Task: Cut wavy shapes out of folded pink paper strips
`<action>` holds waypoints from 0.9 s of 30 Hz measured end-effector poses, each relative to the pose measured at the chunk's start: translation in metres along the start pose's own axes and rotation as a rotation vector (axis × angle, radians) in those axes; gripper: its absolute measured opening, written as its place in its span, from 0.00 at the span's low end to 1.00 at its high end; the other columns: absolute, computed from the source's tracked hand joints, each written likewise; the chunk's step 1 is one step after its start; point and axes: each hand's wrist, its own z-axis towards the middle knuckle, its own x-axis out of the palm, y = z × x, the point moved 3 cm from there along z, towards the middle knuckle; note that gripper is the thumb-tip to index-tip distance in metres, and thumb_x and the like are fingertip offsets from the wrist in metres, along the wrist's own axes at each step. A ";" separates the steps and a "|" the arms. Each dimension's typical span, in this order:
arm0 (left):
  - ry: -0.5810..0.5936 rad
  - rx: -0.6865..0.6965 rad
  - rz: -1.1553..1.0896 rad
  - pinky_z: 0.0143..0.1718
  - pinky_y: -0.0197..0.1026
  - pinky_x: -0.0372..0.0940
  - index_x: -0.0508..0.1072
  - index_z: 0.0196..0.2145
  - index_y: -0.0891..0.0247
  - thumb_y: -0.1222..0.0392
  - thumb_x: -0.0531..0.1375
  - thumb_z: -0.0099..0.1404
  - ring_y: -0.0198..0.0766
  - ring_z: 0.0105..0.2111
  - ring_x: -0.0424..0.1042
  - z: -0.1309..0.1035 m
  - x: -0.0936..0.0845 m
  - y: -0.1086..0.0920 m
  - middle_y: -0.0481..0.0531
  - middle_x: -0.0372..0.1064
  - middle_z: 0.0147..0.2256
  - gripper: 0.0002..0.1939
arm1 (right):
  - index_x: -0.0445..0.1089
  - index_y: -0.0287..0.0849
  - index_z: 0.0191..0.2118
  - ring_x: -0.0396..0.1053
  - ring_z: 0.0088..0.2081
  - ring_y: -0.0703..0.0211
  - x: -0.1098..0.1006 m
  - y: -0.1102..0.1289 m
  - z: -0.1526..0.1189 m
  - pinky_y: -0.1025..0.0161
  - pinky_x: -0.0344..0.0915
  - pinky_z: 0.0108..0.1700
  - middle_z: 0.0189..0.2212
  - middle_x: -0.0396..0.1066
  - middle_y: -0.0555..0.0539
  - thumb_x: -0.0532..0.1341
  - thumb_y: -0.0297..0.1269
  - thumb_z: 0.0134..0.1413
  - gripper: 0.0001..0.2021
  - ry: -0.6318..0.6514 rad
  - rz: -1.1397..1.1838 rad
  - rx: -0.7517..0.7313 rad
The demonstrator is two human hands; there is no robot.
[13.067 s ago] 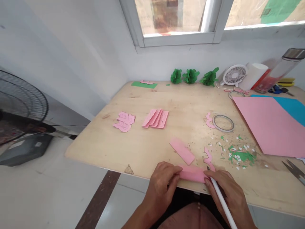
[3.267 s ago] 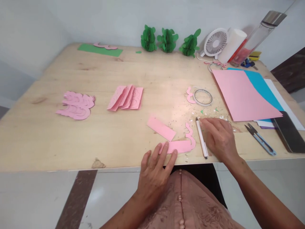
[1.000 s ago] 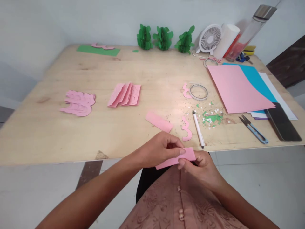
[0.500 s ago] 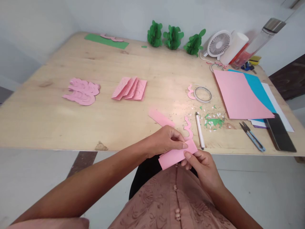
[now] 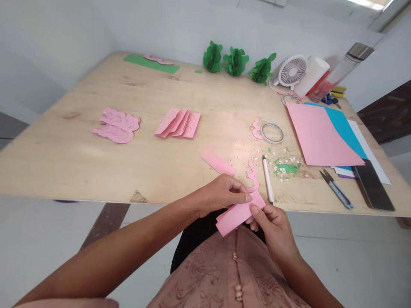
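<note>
A folded strip of pink paper (image 5: 236,217) is held over the table's front edge, its layers slightly apart at the lower left end. My left hand (image 5: 226,191) pinches its upper side between thumb and fingers. At the right end, my right hand (image 5: 271,220) grips it with the thumb on top and the fingers underneath. Just beyond my fingertips lies a wavy pink paper cutout (image 5: 252,176). Another pink strip (image 5: 218,162) rests on the table behind my left hand. To the right is a white pen (image 5: 268,179).
Folded pink papers (image 5: 178,124) and stacked pink cutouts (image 5: 117,125) lie leftward. A tape roll (image 5: 272,133), green scraps (image 5: 287,167), thread snips (image 5: 336,189), a phone (image 5: 374,186) and pink sheets (image 5: 324,134) are on the right. Green paper shapes (image 5: 236,62) and a fan (image 5: 293,71) stand behind.
The camera view has tilted up a little. Both hands keep hold of the folded pink strip, whose lower left layers are now spread slightly further apart.
</note>
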 end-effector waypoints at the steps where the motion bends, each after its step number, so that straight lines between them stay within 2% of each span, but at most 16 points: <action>1: 0.009 -0.007 -0.014 0.31 0.38 0.65 0.75 0.28 0.68 0.52 0.64 0.56 0.36 0.28 0.72 0.000 0.000 0.001 0.51 0.73 0.27 0.14 | 0.72 0.41 0.24 0.64 0.22 0.64 0.000 0.000 0.000 0.67 0.61 0.25 0.20 0.69 0.51 0.63 0.49 0.54 0.16 0.004 -0.002 -0.002; 4: 0.003 -0.001 -0.024 0.30 0.37 0.64 0.74 0.26 0.67 0.52 0.64 0.56 0.34 0.27 0.71 0.001 0.000 0.002 0.50 0.72 0.26 0.14 | 0.71 0.41 0.23 0.64 0.22 0.64 0.001 0.001 0.000 0.67 0.61 0.26 0.19 0.68 0.51 0.63 0.49 0.55 0.17 0.005 -0.015 -0.004; 10: -0.094 0.018 0.088 0.26 0.35 0.60 0.73 0.24 0.67 0.50 0.63 0.56 0.33 0.25 0.66 -0.001 0.003 0.000 0.49 0.68 0.23 0.15 | 0.69 0.41 0.22 0.62 0.21 0.65 0.000 0.006 -0.001 0.67 0.58 0.25 0.17 0.66 0.52 0.61 0.51 0.56 0.20 -0.043 -0.061 -0.060; 19: -0.104 -0.008 0.041 0.25 0.34 0.57 0.68 0.20 0.65 0.50 0.63 0.55 0.31 0.23 0.63 -0.001 0.005 0.002 0.46 0.64 0.21 0.16 | 0.64 0.42 0.16 0.62 0.21 0.64 0.004 0.003 0.000 0.66 0.58 0.26 0.16 0.65 0.50 0.57 0.54 0.58 0.25 -0.065 -0.042 -0.062; 27: -0.079 -0.035 0.003 0.27 0.37 0.61 0.69 0.22 0.66 0.48 0.64 0.56 0.35 0.25 0.68 -0.001 0.007 0.002 0.49 0.68 0.22 0.17 | 0.65 0.41 0.17 0.63 0.21 0.63 0.005 0.000 -0.001 0.66 0.60 0.26 0.16 0.66 0.49 0.56 0.56 0.59 0.26 -0.032 0.004 -0.047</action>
